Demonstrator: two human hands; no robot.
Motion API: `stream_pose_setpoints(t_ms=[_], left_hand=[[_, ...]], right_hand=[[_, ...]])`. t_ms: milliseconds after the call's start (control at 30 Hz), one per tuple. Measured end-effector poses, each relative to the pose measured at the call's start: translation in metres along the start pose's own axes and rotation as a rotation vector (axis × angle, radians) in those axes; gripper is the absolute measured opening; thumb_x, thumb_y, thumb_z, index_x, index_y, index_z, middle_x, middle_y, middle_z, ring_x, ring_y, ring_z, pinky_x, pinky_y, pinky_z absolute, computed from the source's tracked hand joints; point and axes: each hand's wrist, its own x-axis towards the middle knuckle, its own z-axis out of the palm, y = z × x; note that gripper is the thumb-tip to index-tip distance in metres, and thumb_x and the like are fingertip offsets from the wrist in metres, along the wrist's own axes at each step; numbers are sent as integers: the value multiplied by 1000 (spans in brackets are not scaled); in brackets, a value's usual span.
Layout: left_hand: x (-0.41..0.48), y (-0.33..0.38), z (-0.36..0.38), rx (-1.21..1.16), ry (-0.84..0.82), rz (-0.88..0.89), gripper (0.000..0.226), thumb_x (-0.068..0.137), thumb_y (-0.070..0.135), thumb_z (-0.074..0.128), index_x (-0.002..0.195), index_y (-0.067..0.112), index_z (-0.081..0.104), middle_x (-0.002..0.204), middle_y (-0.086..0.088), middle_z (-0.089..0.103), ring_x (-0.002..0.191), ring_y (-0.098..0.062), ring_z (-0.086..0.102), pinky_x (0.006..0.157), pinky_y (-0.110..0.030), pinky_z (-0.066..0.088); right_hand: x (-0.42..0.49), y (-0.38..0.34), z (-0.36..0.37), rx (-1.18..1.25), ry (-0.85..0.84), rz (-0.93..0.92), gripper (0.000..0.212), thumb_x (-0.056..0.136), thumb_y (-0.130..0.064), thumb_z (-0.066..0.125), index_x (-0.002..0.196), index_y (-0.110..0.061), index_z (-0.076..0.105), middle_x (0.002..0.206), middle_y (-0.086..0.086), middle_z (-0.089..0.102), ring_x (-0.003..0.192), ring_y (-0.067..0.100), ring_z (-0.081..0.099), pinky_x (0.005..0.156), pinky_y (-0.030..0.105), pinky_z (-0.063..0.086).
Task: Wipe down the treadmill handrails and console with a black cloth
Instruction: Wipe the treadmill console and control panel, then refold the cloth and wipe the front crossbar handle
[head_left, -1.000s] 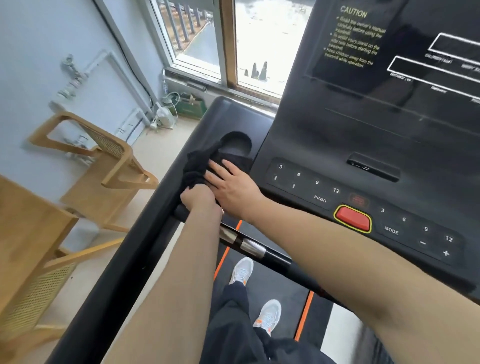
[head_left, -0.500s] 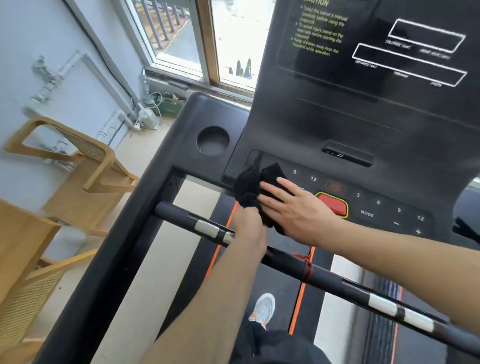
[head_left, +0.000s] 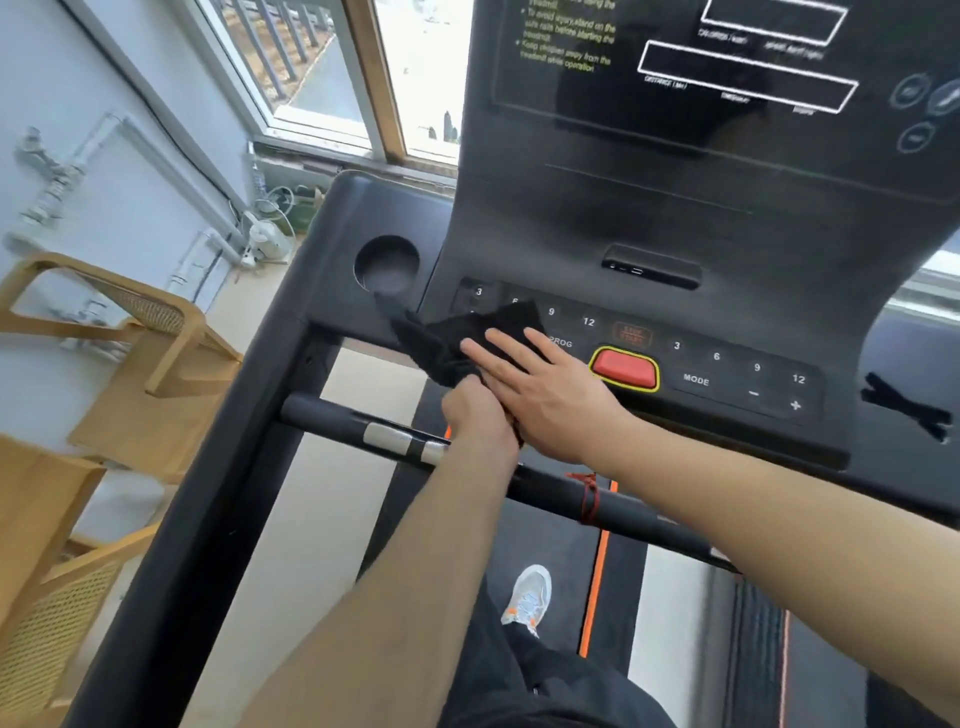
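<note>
While the soft, crumpled black cloth lay spread over the left bank of numbered keys on the dark treadmill console, it was pinned flat by the right hand, fingers extended and nothing gripped. Its near edge was bunched in the closed left hand, just above the black crossbar handrail. Console wiping was judged to be in hand; a sweep rightward past the red stop button would be called for next.

on the treadmill console lies the black cloth, over the left number buttons; my right hand presses flat on it.
</note>
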Motion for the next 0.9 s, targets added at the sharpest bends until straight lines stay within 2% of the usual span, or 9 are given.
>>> stream_pose_setpoints(t_ms=[33,133,300,433,533,633,733,833,900], left_hand=[[-5,-12,1,40,-19,28,34,106,14,38,132,5,58,144,-17,55,131,-34,54,103,-41,46],[-24,-43,16,-123,-138,-246,28,105,18,40,99,7,64,134,-16,62,115,-33,61,106,-46,46],[-33,-73,17,-99,-306,-299,38,106,22,35,131,3,56,134,-18,59,126,-35,56,99,-47,45],[-35,-48,6,280,-303,-13,23,96,4,47,107,5,67,103,-15,69,100,-30,64,85,-46,54],[-58,-29,10,614,-416,270,16,89,7,57,94,7,72,87,-11,71,86,-24,67,77,-42,58],[-84,-38,36,830,-643,407,17,87,20,69,84,4,74,78,-9,70,76,-23,68,78,-45,60],[-88,-65,47,1196,-846,467,33,83,44,74,94,12,78,89,-5,77,80,-19,71,73,-32,56],[-67,-72,30,1367,-665,644,20,85,40,71,92,23,77,84,12,73,68,4,59,65,-19,44],[-50,-67,14,1400,-494,701,16,88,28,66,100,18,70,86,12,67,67,5,57,69,-23,46]], right_hand=[[-17,6,4,3,-4,9,65,97,-28,38,158,-14,23,168,4,-4,155,28,5,123,50,8],[-62,19,12,26,-6,65,65,95,-27,43,157,-11,29,168,6,5,154,30,15,123,52,16],[-115,17,22,67,41,195,65,90,-24,53,152,-12,40,165,6,24,149,28,31,121,54,21],[-119,-5,16,351,319,408,60,79,-18,72,137,-13,58,148,4,53,133,27,54,115,49,36],[-121,-20,-13,1010,631,652,60,79,-6,62,137,-12,55,146,-4,51,138,14,44,114,25,33],[-139,-16,-37,1586,863,880,59,83,19,52,132,-13,55,125,-4,62,118,4,58,92,15,48],[-174,-4,-33,1548,1016,1214,55,82,17,46,116,-22,66,107,-5,71,104,9,65,89,24,52],[-205,8,-17,1322,907,1587,43,81,2,47,107,-23,70,95,-4,71,93,18,65,84,32,53],[-206,8,-8,1360,780,1787,25,84,-2,48,91,-17,67,78,0,63,78,24,56,68,32,46]])
